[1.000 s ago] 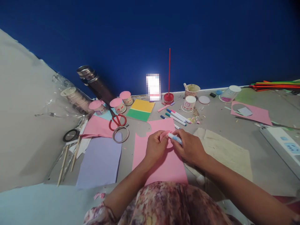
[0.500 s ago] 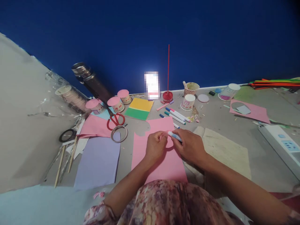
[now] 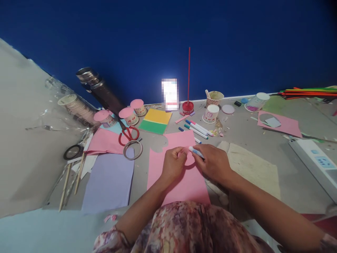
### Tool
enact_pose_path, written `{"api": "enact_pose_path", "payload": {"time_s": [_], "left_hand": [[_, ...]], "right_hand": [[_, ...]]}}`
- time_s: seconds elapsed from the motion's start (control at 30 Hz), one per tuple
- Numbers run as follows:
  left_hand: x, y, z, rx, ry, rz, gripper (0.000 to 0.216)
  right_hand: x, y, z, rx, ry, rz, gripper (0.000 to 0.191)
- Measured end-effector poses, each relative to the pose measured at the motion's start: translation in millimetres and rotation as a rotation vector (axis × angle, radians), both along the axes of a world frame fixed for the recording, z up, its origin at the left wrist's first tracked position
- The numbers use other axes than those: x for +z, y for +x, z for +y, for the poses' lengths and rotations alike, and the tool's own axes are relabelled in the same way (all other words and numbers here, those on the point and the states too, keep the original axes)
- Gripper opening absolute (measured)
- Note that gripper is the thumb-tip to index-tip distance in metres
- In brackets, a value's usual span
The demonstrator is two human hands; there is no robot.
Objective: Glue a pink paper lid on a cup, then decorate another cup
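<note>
Left hand (image 3: pixel 173 163) pinching one pink paper piece (image 3: pixel 190 161), right hand (image 3: pixel 214 160), fingers clasping one white tube (image 3: pixel 197 153); one pink sheet (image 3: pixel 180 189) under them; three pink-topped cups (image 3: pixel 129 118) beyond, leftward

Dim, flat light, with one glaring patch at the back.
We see a blown-out, pixelated bright rectangle (image 3: pixel 170 95) haloing the dark blue wall (image 3: pixel 118 38), while the tabletop (image 3: pixel 250 131) looks muted and grey. Soft shadow falls across the pink sheet (image 3: pixel 181 188). Our wide view stretches and slants the edges, the upper right corner sinks to black, and print on the white tube (image 3: pixel 196 152) is too soft for us to read.
</note>
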State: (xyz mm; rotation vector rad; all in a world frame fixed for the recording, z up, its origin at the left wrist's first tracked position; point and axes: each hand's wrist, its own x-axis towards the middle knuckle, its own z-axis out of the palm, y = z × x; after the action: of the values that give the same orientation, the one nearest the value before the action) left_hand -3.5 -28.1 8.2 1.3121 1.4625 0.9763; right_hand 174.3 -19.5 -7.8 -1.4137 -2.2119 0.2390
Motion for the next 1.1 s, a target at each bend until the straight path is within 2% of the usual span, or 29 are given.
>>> {"api": "enact_pose_path", "payload": {"time_s": [0.2, 0.3, 0.47, 0.57, 0.63, 0.73, 0.8, 0.87, 0.97, 1.1], "left_hand": [[0.2, 0.4, 1.7, 0.019, -0.056, -0.021, 0.028], [0.7, 0.0, 2.7, 0.034, -0.063, -0.006, 0.026], [2.2, 1.4, 2.2, 0.046, -0.059, -0.029, 0.031], [2.6, 1.8, 1.9, 0.063, -0.061, -0.045, 0.03], [2.8, 1.1, 2.3, 0.078, -0.085, -0.073, 0.028], [2.5, -0.9, 3.6, 0.085, -0.143, -0.149, 0.021], [1.7, -1.9, 4.5, 0.082, -0.181, -0.237, 0.019], [0.5, -2.1, 4.8, 0.089, -0.231, -0.349, 0.028], [-0.5, -1.0, 4.0, 0.072, -0.32, -0.479, 0.041], [0.7, 0.9, 3.0, 0.006, -0.346, -0.574, 0.043]], "right_hand": [[5.1, 6.0, 3.3, -0.082, 0.048, 0.059, 0.026], [8.0, 4.8, -0.1, -0.029, 0.068, 0.076, 0.026], [3.1, -2.7, -5.5, 0.065, 0.028, -0.04, 0.022], [0.1, -3.1, -4.0, 0.017, 0.041, -0.046, 0.023], [1.6, 0.4, 0.4, -0.051, 0.019, 0.053, 0.025], [7.6, 10.2, 11.9, -0.192, -0.14, 0.425, 0.035], [10.7, 17.0, 20.9, -0.21, -0.359, 0.724, 0.048], [11.1, 21.7, 28.4, -0.188, -0.577, 0.924, 0.047], [7.6, 23.6, 33.7, -0.186, -0.726, 0.999, 0.039], [5.6, 22.8, 32.7, -0.168, -0.743, 0.899, 0.031]]}}
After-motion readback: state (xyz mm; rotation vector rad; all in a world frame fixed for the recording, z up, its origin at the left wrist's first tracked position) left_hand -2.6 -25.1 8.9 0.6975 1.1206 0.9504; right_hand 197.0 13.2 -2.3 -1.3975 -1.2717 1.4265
